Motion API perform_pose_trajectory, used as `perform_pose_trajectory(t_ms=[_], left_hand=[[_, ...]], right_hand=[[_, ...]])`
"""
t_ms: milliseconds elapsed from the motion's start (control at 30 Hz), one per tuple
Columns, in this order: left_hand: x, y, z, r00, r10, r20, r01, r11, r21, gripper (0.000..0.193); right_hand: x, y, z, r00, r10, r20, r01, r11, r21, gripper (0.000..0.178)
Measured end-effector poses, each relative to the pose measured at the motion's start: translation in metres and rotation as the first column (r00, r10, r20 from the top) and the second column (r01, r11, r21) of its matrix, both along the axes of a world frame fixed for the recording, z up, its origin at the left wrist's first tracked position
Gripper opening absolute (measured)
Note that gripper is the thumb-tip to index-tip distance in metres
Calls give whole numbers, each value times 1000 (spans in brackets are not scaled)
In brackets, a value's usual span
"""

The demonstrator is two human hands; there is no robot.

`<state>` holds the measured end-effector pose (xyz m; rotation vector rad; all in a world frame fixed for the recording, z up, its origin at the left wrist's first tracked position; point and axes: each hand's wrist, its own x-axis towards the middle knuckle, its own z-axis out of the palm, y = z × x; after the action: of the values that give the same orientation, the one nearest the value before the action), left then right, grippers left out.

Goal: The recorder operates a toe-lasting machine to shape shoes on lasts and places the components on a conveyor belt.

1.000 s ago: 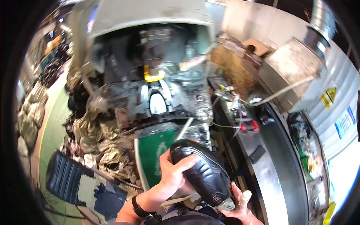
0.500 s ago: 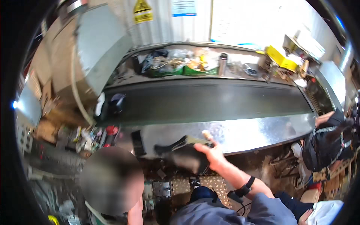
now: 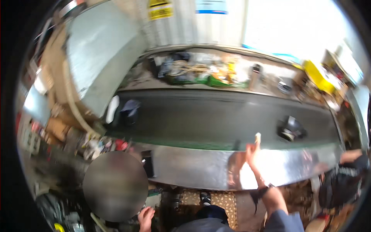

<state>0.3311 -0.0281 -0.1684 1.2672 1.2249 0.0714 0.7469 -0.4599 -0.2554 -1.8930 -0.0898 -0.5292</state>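
My right hand (image 3: 253,150) reaches over the metal ledge toward the dark conveyor belt (image 3: 216,116), fingers stretched out and nothing in them. A pale covering sits on one fingertip, and a dark band is on the wrist. Beyond that hand, on the right part of the belt, lies a black piece (image 3: 292,129) with a light edge; blur leaves its exact kind unclear. My left hand (image 3: 146,217) is low at the left beside a blurred disc, fingers loosely bent and no object visible in them. A dark, crumpled-looking item (image 3: 130,110) lies at the belt's left end.
The shiny metal ledge (image 3: 193,164) runs along the belt's near side, with a black rectangular piece (image 3: 147,164) on it. Behind are green trays (image 3: 228,82), a flask (image 3: 255,75) and a yellow box (image 3: 319,76). Another person's arm (image 3: 351,156) shows at the right.
The view has shifted. The dark piece beside my right hand has left it, and a black piece now lies on the belt's right part. My right hand has moved forward; my left fingers now show.
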Motion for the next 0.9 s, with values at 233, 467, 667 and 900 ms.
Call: perform_pose_trajectory(t_ms=[233,467,667,900], left_hand=[[155,58,0,896,-362,255,248,887,389,54],[379,204,5,784,-569,-248,557,470,685,93],[465,307,27,541,-451,-710,681,-262,684,95],[519,280,63,307,-951,-44,801,233,551,39]], right_hand=[[-147,182,16,592,778,-211,-668,327,-668,57],[-112,146,36,620,541,-569,-648,762,19,56],[-39,152,88,664,484,-570,-372,875,310,67],[-23,253,144,394,565,-725,-113,813,572,87]])
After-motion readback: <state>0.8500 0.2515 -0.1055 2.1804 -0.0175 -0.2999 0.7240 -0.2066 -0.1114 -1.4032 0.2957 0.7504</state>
